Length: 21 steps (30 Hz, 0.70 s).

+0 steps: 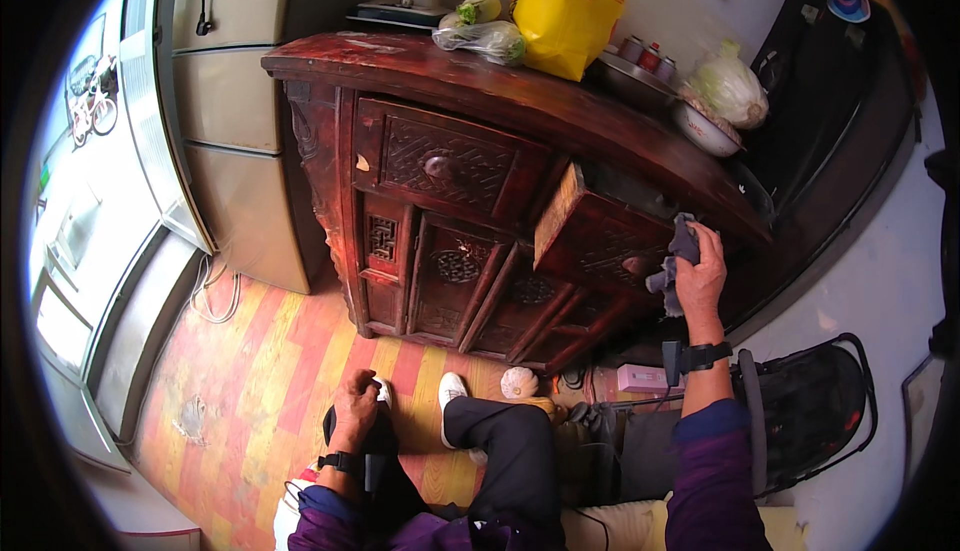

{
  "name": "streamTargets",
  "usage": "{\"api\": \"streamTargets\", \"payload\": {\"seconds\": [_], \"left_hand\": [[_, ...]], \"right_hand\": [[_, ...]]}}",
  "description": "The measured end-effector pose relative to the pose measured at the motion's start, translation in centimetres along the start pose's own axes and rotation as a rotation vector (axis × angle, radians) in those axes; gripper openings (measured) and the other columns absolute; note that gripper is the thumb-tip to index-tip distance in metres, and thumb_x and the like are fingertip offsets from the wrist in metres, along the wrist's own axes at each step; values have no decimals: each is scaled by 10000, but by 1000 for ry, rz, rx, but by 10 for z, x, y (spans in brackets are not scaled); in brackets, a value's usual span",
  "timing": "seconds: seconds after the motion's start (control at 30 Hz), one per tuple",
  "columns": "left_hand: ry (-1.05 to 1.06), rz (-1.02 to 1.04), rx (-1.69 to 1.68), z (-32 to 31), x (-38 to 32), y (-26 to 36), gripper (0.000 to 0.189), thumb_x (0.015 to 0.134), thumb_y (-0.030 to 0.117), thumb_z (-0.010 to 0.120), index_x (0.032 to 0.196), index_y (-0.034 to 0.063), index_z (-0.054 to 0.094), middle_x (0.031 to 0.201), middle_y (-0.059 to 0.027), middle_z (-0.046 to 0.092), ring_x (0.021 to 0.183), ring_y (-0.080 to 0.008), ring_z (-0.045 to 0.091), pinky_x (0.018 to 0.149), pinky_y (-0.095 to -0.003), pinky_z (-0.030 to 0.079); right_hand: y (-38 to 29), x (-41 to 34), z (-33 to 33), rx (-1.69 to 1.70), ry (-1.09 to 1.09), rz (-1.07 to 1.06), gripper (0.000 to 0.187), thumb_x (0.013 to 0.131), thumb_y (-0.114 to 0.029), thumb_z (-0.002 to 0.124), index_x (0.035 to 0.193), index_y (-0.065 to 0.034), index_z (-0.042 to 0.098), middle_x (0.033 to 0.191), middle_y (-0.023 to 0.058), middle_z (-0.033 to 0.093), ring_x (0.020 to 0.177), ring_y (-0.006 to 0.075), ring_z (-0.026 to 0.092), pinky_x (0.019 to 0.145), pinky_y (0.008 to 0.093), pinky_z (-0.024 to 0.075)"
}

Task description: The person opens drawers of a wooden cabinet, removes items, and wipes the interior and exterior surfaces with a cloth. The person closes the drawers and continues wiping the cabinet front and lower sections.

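Observation:
My right hand (702, 273) grips a dark grey cloth (684, 245) against the right front end of a pulled-out drawer (611, 240). That drawer belongs to a carved, red-brown wooden cabinet (450, 206) and has a round knob (636, 265). Little shows of the drawer's inside. Over my left knee, my left hand (354, 405) rests with its fingers curled; whether anything is in it is hidden. Left of the pulled-out drawer, a second drawer (450, 163) sits closed in the cabinet.
Along the cabinet top stand a yellow bag (566, 11), bagged vegetables (484, 39), a metal basin (634, 75) and a bowl (705, 129) beneath a cabbage (727, 90). A refrigerator (229, 101) is at the left. A pumpkin (519, 383), pink box (646, 378) and folded stroller (802, 408) lie low.

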<state>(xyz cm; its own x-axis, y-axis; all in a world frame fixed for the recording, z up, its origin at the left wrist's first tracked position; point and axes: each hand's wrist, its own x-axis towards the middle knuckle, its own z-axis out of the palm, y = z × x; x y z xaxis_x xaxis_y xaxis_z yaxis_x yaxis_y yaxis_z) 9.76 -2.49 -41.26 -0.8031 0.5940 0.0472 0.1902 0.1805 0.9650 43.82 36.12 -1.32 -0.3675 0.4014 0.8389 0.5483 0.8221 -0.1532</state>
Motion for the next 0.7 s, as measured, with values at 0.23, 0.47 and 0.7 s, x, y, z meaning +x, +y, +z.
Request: {"api": "streamTargets", "payload": {"seconds": [0.23, 0.47, 0.7], "left_hand": [[-22, -22, -34, -2, -4, 14, 265, 939, -41, 594, 1184, -51, 695, 932, -135, 766, 857, -204, 738, 814, -332, 605], [-55, -60, 33, -2, -2, 19, 289, 935, -44, 583, 1204, -61, 686, 974, -151, 773, 894, -223, 752, 828, -341, 614], [-64, -71, 51, -4, -5, 26, 291, 941, 71, 617, 1199, -32, 706, 1003, -171, 809, 938, -265, 793, 866, -349, 612]], "right_hand": [[-27, 3, 7, 114, -24, -22, 487, 785, 90, 688, 1262, -9, 706, 1291, 156, 699, 1240, 371, 669, 1104, 419, 514], [-32, -13, 22, 80, 48, -91, 516, 832, 59, 719, 1341, -18, 682, 1417, 171, 642, 1351, 384, 597, 1179, 465, 455], [-30, -34, 32, -14, 95, -141, 547, 859, 59, 697, 1401, -6, 660, 1505, 207, 591, 1458, 413, 512, 1243, 504, 386]]}}
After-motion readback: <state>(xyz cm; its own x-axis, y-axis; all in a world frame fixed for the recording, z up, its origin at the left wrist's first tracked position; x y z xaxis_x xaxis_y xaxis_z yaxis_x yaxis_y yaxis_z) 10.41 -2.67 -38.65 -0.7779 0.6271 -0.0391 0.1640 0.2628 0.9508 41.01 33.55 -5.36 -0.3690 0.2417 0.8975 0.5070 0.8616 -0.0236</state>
